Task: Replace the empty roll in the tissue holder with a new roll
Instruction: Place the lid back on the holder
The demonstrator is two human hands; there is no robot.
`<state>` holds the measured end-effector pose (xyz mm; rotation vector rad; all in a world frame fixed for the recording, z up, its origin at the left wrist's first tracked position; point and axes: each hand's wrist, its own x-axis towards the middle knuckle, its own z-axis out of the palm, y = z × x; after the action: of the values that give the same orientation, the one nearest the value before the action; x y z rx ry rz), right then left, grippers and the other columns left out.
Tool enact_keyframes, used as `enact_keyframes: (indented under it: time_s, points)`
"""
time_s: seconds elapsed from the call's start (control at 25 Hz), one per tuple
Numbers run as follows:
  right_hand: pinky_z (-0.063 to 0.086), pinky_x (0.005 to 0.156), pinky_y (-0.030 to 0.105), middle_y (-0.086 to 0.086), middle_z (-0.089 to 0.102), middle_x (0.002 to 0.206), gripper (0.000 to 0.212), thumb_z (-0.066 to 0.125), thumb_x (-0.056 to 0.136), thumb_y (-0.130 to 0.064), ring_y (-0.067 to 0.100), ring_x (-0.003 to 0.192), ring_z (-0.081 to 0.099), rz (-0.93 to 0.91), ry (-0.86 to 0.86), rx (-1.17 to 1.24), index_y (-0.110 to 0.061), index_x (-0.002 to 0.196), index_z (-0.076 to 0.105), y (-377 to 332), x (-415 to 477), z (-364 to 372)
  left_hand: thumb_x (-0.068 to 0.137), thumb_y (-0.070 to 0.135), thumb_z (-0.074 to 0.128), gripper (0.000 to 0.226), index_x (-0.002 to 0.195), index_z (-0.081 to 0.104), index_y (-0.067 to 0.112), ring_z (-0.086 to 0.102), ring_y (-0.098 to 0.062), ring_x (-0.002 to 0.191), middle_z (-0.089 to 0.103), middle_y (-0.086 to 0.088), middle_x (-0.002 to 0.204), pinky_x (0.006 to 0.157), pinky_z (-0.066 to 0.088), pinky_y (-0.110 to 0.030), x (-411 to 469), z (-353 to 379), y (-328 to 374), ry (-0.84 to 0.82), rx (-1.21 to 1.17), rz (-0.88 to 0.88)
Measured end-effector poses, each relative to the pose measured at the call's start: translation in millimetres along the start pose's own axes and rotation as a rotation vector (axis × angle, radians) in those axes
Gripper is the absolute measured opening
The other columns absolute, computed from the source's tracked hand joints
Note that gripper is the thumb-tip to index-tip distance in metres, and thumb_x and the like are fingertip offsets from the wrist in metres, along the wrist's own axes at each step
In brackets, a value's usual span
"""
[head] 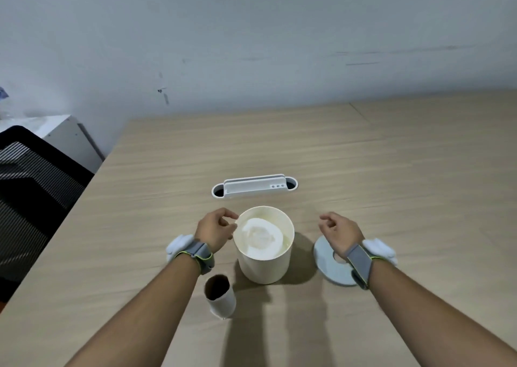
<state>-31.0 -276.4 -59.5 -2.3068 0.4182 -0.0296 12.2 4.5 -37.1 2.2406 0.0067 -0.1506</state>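
A cream round tissue holder (264,266) stands open on the wooden table, with a white tissue roll (261,238) sitting inside it. My left hand (215,231) is at the holder's left rim, fingers curled and touching the rim. My right hand (340,233) hovers to the right of the holder with loosely curled fingers and nothing in it. Under my right wrist the holder's grey lid (328,260), a flat disc with a centre hole, lies on the table. The empty brown cardboard roll (219,295) stands near my left forearm, in front of the holder.
A white cable tray (254,190) is set into the wooden table (391,170) behind the holder. A black mesh chair (30,187) and a white cabinet (70,140) stand off the table's left edge. A pale wall rises behind.
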Motion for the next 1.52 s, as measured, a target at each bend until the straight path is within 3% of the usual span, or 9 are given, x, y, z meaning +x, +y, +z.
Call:
enact_keyframes:
  time_s: [0.2,0.36,0.64,0.84,1.0,1.08,1.16,1.36,1.52]
  points:
    - [0.040,0.104,0.033,-0.003,0.053,0.137,0.066,0.063,0.071,-0.049,0.025,0.125,0.045,-0.008,-0.285,-0.525,-0.027,0.131,0.045,82,-26,10,0.086,0.012,0.058,0.016,0.099,0.065,0.017,0.057,-0.016,0.058,0.058,-0.003,0.063,0.056,0.048,-0.028,-2,4,-11,-0.041,-0.200,-0.048]
    - [0.038,0.104,0.032,-0.008,0.049,0.140,0.067,0.061,0.071,-0.047,0.021,0.128,0.041,-0.129,-0.251,-0.620,-0.031,0.133,0.041,91,-29,17,0.086,0.012,0.057,0.018,0.100,0.066,0.019,0.056,-0.013,0.056,0.059,-0.001,0.061,0.058,0.047,-0.027,-2,7,-14,-0.026,-0.242,-0.062]
    - [0.038,0.098,0.031,0.002,0.062,0.125,0.057,0.072,0.068,-0.023,0.026,0.112,0.053,-0.333,0.062,-0.150,-0.018,0.122,0.056,-6,-23,4,0.088,0.022,0.052,0.022,0.097,0.072,0.018,0.061,-0.015,0.066,0.070,-0.001,0.091,0.070,0.041,-0.028,-3,3,-4,-0.030,-0.284,-0.125]
    - [0.038,0.096,0.033,0.000,0.062,0.118,0.057,0.069,0.067,-0.030,0.023,0.115,0.049,-0.532,-0.113,-0.220,-0.025,0.123,0.056,-63,-45,19,0.092,0.028,0.049,0.027,0.108,0.066,0.015,0.061,-0.016,0.068,0.068,-0.001,0.103,0.064,0.045,-0.026,-11,-5,4,-0.074,-0.313,-0.128]
    - [0.033,0.097,0.030,-0.004,0.060,0.123,0.057,0.066,0.069,-0.031,0.019,0.119,0.045,-0.572,-0.199,-0.297,-0.029,0.125,0.053,-70,-51,35,0.090,0.025,0.054,0.032,0.119,0.059,0.013,0.059,-0.014,0.069,0.066,-0.006,0.104,0.049,0.045,-0.008,-15,-7,5,-0.108,-0.356,-0.088]
    - [0.032,0.099,0.029,-0.006,0.059,0.125,0.057,0.065,0.071,-0.032,0.017,0.121,0.044,-0.593,-0.216,-0.308,-0.029,0.126,0.053,-71,-51,39,0.086,0.024,0.061,0.035,0.119,0.059,0.015,0.064,-0.019,0.081,0.067,-0.008,0.106,0.064,0.052,-0.013,-16,-6,2,-0.114,-0.344,-0.039]
    - [0.032,0.100,0.029,-0.006,0.060,0.126,0.058,0.066,0.071,-0.031,0.017,0.122,0.045,-0.611,-0.251,-0.288,-0.028,0.127,0.052,-69,-52,41,0.080,0.023,0.069,0.038,0.117,0.062,0.020,0.065,-0.023,0.097,0.067,-0.008,0.110,0.086,0.054,-0.032,-17,-5,-1,-0.104,-0.250,0.024]
    - [0.032,0.110,0.033,0.001,0.056,0.135,0.053,0.063,0.081,-0.030,0.020,0.129,0.043,-0.578,-0.182,-0.161,-0.019,0.131,0.050,-61,-45,35,0.073,0.025,0.075,0.043,0.115,0.065,0.030,0.068,-0.015,0.077,0.065,0.006,0.110,0.075,0.047,-0.023,-19,-5,-5,-0.108,-0.149,0.063]
    - [0.023,0.118,0.034,-0.003,0.034,0.152,0.058,0.058,0.087,-0.035,0.014,0.141,0.029,-0.473,-0.229,-0.173,-0.020,0.139,0.038,-48,-32,31,0.075,0.028,0.074,0.043,0.116,0.064,0.032,0.062,-0.017,0.071,0.068,0.003,0.111,0.077,0.049,-0.027,-20,-4,-11,-0.131,-0.158,0.090]
